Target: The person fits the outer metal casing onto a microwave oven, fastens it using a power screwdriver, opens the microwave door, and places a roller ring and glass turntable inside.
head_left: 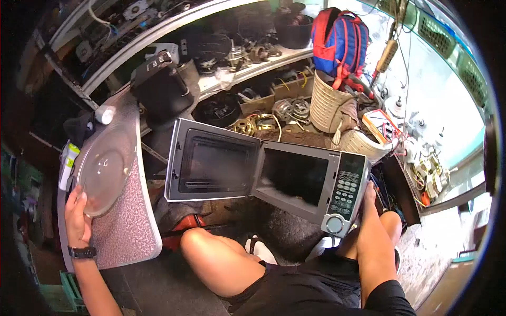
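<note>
My left hand (78,218) pinches the near rim of a round glass microwave turntable plate (104,166), which is over the speckled table (126,226) on the left. Whether the plate rests fully on the table I cannot tell. In the middle, a microwave oven (332,163) sits tilted in front of my knees, its door (216,160) swung wide to the left and its cavity dark. Along the oven's right side, beside the keypad, my right hand (369,199) grips the casing; most of its fingers are hidden behind it.
A black box-shaped appliance (161,89) stands at the table's back edge. Shelves (226,79) behind hold motors and parts. At the back right, a blue and red backpack (340,45) rests on a woven basket (324,102). A green and white bottle (68,163) is at far left.
</note>
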Demonstrator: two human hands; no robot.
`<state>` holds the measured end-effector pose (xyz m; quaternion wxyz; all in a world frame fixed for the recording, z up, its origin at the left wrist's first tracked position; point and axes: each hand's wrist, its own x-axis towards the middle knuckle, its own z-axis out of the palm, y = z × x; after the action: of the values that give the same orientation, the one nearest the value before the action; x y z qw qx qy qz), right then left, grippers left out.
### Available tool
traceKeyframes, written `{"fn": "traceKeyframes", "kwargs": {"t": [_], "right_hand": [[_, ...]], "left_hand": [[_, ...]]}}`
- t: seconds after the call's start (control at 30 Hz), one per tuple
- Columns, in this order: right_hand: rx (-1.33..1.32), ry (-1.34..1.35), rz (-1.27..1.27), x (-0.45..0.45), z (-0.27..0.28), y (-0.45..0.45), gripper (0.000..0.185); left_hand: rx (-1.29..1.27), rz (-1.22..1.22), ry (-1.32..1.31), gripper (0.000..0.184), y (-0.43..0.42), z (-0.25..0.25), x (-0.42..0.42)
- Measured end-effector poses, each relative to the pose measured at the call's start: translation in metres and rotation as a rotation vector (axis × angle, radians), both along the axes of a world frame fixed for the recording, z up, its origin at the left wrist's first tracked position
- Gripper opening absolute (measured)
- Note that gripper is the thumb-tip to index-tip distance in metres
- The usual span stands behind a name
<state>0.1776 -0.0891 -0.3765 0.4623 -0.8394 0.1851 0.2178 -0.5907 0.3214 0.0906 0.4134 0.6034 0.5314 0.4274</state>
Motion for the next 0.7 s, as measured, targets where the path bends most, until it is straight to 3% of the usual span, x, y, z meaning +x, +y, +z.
{"fn": "traceKeyframes", "kwargs": {"t": [0.1,0.2,0.27,0.4,0.47,0.5,0.57,0.67,0.7], "right_hand": [[0.010,0.019,-0.061,0.000,0.005,-0.002,0.091],[-0.045,-0.021,0.037,-0.021,0.039,0.005,0.090],[-0.149,-0.016,0.033,-0.001,0.002,0.000,0.093],[-0.120,-0.006,-0.007,-0.025,0.040,0.011,0.092],[-0.122,-0.006,-0.021,-0.025,0.040,0.007,0.092],[-0.107,0.003,-0.017,-0.021,0.034,0.006,0.092],[-0.067,0.003,-0.011,-0.010,0.007,0.001,0.092],[-0.089,0.010,0.009,-0.022,0.032,0.005,0.091],[-0.083,0.017,-0.007,-0.015,0.016,0.002,0.090]], "left_hand": [[0.001,-0.035,-0.155,0.047,-0.018,0.001,-0.006],[0.057,-0.005,-0.236,0.048,-0.051,0.002,0.006],[0.087,0.039,-0.257,0.048,-0.076,-0.002,0.015],[0.110,-0.009,-0.358,0.051,-0.113,-0.002,0.028],[0.073,-0.019,-0.419,0.049,-0.128,0.004,0.043],[0.034,-0.142,-0.480,0.048,-0.129,0.006,0.045],[0.027,-0.155,-0.475,0.048,-0.138,0.010,0.066],[0.001,-0.158,-0.487,0.048,-0.148,0.010,0.102],[-0.020,-0.147,-0.510,0.049,-0.150,0.009,0.114]]}}
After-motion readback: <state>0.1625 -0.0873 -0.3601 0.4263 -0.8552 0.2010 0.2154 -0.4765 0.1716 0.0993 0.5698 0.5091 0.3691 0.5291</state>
